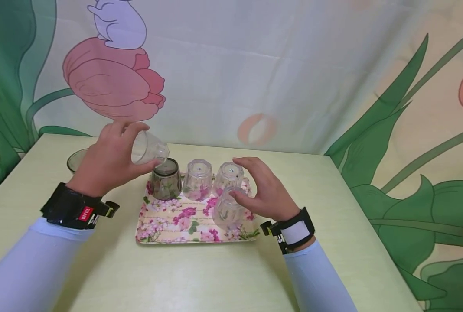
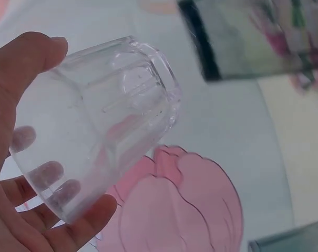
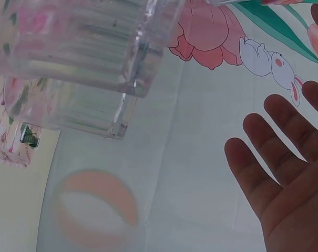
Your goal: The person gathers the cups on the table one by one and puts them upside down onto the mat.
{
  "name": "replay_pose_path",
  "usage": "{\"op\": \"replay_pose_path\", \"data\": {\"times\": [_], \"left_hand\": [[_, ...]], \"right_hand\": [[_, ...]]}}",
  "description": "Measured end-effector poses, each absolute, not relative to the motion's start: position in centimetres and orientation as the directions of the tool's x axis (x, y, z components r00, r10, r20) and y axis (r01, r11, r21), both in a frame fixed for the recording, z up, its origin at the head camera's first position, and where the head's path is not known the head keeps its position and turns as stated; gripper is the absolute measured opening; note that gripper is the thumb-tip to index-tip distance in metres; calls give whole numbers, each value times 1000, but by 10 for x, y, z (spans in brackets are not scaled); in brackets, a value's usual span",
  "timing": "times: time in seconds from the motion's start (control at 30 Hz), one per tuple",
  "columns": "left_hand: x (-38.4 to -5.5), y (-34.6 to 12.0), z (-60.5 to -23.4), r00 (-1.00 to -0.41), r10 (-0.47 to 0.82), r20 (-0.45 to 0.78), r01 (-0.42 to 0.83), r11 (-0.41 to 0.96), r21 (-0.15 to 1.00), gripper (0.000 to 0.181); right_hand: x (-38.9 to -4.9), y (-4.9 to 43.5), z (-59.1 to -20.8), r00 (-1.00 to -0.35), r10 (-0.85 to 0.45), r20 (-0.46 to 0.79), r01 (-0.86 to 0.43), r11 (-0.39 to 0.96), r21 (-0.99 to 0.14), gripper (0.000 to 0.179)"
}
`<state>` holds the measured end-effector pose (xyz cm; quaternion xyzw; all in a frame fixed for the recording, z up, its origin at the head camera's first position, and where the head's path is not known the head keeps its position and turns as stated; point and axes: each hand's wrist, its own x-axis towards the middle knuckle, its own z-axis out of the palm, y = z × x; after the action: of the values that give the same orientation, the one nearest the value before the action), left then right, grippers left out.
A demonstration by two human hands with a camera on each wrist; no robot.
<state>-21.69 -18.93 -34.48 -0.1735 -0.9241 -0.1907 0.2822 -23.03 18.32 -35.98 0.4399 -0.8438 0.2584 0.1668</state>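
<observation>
Above the back left of a flowered tray [image 1: 167, 229], my left hand [image 1: 106, 158] grips a clear faceted drinking glass [image 1: 149, 149] near its rim. The glass is tilted, with its thick base toward the right; in the left wrist view, thumb and fingers wrap its wide end. A smoky grey glass [image 1: 166, 182] stands upside down just below it. To its right, two clear glasses, one in the middle [image 1: 198, 182] and one at right [image 1: 228, 171], are also upside down. My right hand [image 1: 268, 190] has its fingers extended and spread, its thumb overlapping a clear front glass [image 1: 229, 210] in the head view.
A dark-rimmed glass vessel [image 1: 75, 161] stands on the table at the left, partly hidden behind my left hand. The pale table [image 1: 200, 277] ends at a printed curtain [image 1: 294, 86] hanging behind it.
</observation>
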Motion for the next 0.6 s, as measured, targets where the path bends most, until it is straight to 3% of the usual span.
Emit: {"op": "replay_pose_path", "data": {"times": [0.13, 0.43, 0.6], "left_hand": [[-210, -180, -343, -733, 254, 631, 499, 831, 246, 78], [-196, -166, -341, -721, 277, 635, 567, 762, 311, 81], [-192, -157, -339, -678, 309, 667, 615, 734, 286, 81]], "right_hand": [[-230, 185, -360, -559, -655, 509, -827, 484, -285, 68], [-232, 185, -358, -563, -652, 507, -824, 488, -287, 69], [-231, 186, -358, -566, -650, 507, -822, 489, -291, 70]]}}
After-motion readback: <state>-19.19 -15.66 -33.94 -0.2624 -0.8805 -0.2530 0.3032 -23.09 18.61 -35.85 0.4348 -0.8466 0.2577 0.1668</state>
